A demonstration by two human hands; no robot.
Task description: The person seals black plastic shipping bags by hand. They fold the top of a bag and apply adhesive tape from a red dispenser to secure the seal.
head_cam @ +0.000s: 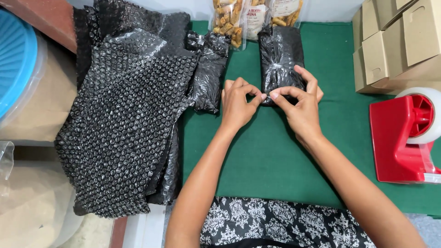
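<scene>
Green felt-looking cover is lying over the table (266, 156), with a pale wall running along the back. Far left, a blue plastic lid (14, 59) is poking into the corner, sitting over something tan and bagged. Next to that, a big stack of black bubble wrap sheets (124, 133) is sprawling off the left edge of the green cover. Just right of the stack, a wrapped black bundle (209, 76) is lying at a slight tilt, touching the sheets.

Then the hands. The left hand (236, 108) is resting on the table with its fingers (255, 94) pinching together at the near end of a second black bubble-wrapped parcel (281, 57), which is lying lengthwise in the middle back of the table. The right hand (301, 103) is meeting it from the other side, thumb and forefinger closed on that same end while the other fingers are curling over the parcel's right side. Both pinches are nearly touching each other; whether there's tape between them I can't tell.

Behind the parcel, clear snack bags (250, 18) are leaning at the wall. Further right, flat cardboard boxes (399, 41) are piled up in the corner, and a red tape dispenser (402, 138) is sitting near the right edge.
</scene>
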